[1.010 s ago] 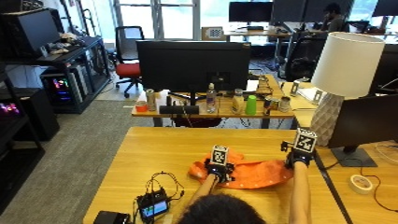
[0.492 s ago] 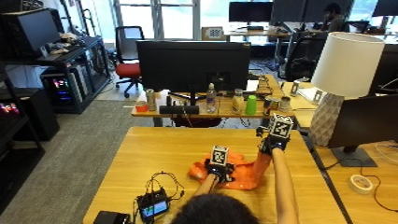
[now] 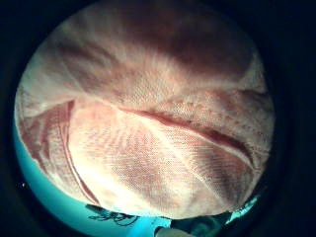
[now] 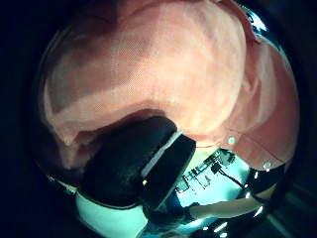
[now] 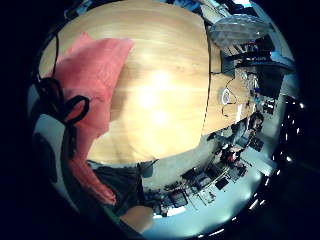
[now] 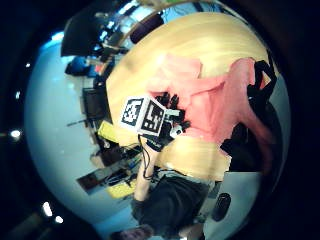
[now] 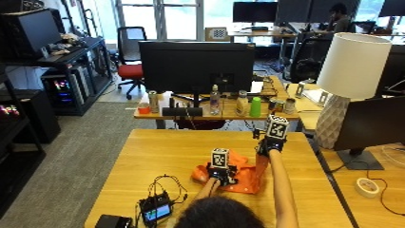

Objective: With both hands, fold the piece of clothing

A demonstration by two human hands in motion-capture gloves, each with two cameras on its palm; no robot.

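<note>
Outside view: an orange garment (image 7: 244, 175) lies on the wooden table (image 7: 158, 156). The left hand (image 7: 221, 174) rests on its near part; the right hand (image 7: 271, 145) is raised, lifting one edge of the cloth off the table. Left palm views: cloth fills the field, with a gloved finger (image 4: 133, 163) curled against it. Right thumb-side view: the right hand (image 6: 255, 100) grips a pulled-up fold, while the left hand (image 6: 167, 117) lies on the garment (image 6: 210, 100). Right little-finger view: the garment (image 5: 92, 70) hangs above the table (image 5: 160, 100).
</note>
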